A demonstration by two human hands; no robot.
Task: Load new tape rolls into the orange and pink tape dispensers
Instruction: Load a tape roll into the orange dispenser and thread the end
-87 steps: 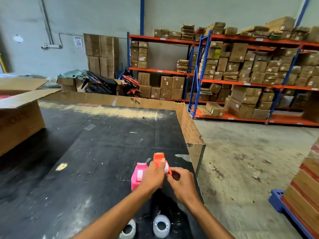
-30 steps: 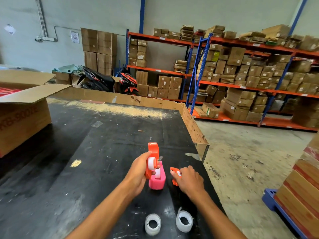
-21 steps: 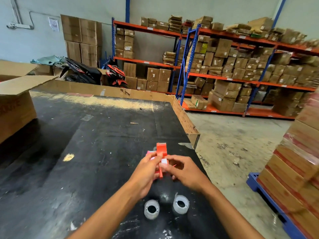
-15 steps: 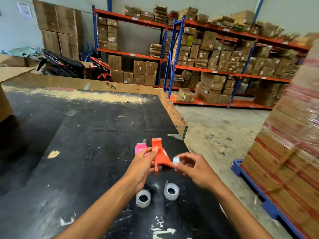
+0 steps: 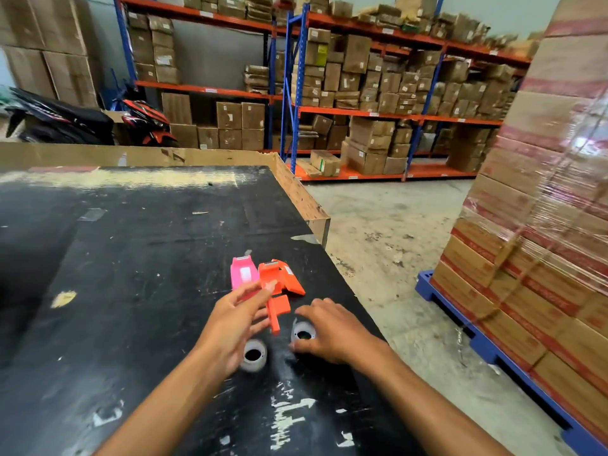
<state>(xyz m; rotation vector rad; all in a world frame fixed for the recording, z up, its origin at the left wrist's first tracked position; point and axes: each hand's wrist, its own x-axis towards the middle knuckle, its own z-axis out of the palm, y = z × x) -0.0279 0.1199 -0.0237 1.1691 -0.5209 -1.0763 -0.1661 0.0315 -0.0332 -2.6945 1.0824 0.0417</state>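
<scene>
The orange tape dispenser [image 5: 279, 279] lies opened on the black table [image 5: 131, 274], its flat orange piece [image 5: 278, 311] stretching toward me. Just left of it stands the pink tape dispenser [image 5: 243, 273]. Two clear tape rolls lie nearer me: the left tape roll [image 5: 254, 355] and the right tape roll [image 5: 302, 332]. My left hand [image 5: 235, 324] hovers with fingers spread, fingertips at the orange dispenser, holding nothing. My right hand [image 5: 329, 330] rests over the right roll, fingers touching its edges; the hand hides part of it.
The table's right edge [image 5: 316, 218] drops to a concrete floor. A wrapped stack of cartons [image 5: 543, 209] on a blue pallet [image 5: 460, 324] stands close on the right. Shelving with boxes [image 5: 362, 93] and a parked scooter [image 5: 65, 120] lie beyond.
The orange dispenser went from held in both hands to lying on the table. My left hand opened above it, and my right hand dropped onto the right tape roll. My view swung right.
</scene>
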